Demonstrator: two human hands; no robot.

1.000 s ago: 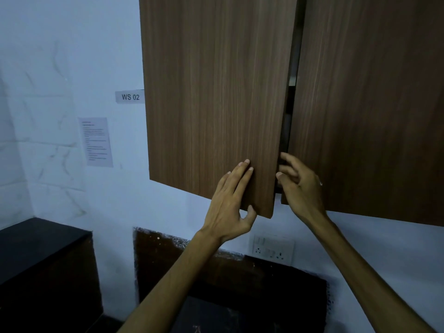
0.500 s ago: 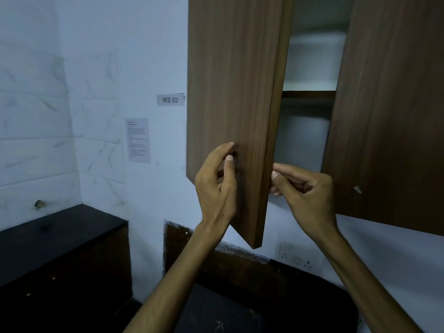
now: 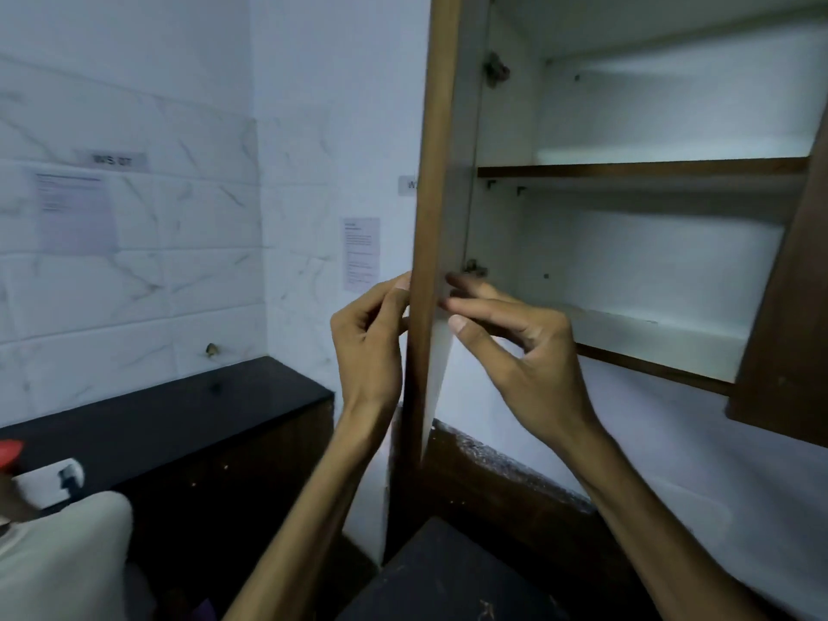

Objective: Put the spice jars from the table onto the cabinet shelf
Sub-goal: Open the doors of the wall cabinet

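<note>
Cabinet shelf (image 3: 640, 169): wooden-edged board, long axis running 9 to 3 o'clock, front edge facing the viewer; bare white space above it and below it.
Cabinet floor (image 3: 649, 338): white panel with a dark front edge, sloping down toward 4 o'clock in view.
Spice jars: none can be picked out in this view.
Left door (image 3: 432, 217): swung out edge-on to the camera, long axis upright from 12 to 6 o'clock; wood face toward 9 o'clock, white inner face toward 3 o'clock; lower corner hangs free above the dark counter.
Right door (image 3: 788, 342): brown panel at 3 o'clock, partly covering the right end of the cabinet interior.
Left hand (image 3: 369, 347): on the wood side of the left door, fingers curled, fingertips against the door near its edge.
Right hand (image 3: 524, 351): on the white side of the same door, fingers half bent and spread, tips at the door edge; thumb apart below; no object held.
Hinges (image 3: 495, 70): two, on the cabinet's left wall.
Counter (image 3: 170, 410): black top at 8 o'clock.
Wall (image 3: 134, 271): white marbled tile with taped paper sheets.
</note>
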